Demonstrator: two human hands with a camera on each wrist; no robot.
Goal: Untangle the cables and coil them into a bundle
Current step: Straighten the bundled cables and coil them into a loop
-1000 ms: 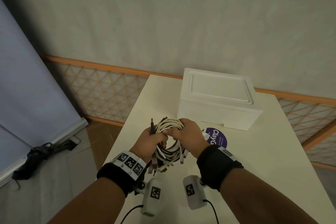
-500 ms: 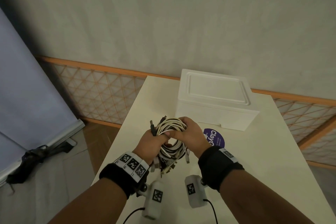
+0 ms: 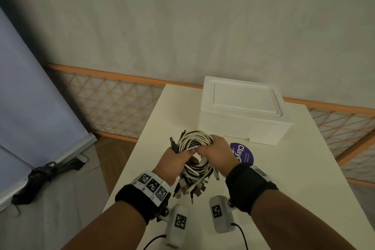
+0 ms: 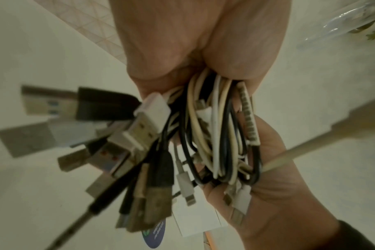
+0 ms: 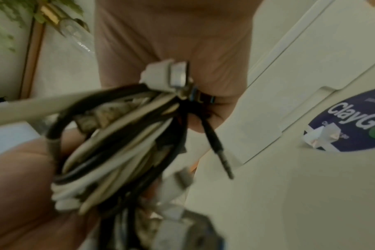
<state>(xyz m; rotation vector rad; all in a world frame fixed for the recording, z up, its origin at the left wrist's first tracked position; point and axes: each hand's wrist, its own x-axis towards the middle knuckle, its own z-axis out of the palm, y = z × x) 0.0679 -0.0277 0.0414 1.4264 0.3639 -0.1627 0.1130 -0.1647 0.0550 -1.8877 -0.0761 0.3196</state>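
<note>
A white foam box [image 3: 241, 111] sits on the cream table [image 3: 294, 178], with a round purple sticker [image 3: 244, 153] just in front of it.

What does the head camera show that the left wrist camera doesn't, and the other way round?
Only the head view shows the cable bundle as a whole coil held above the table, the full white foam box behind it, and both wristbands. Only the left wrist view shows the plugs up close: a black USB plug and a white USB plug hanging loose. Both show the left hand and right hand gripping the coil, and the purple sticker.
</note>
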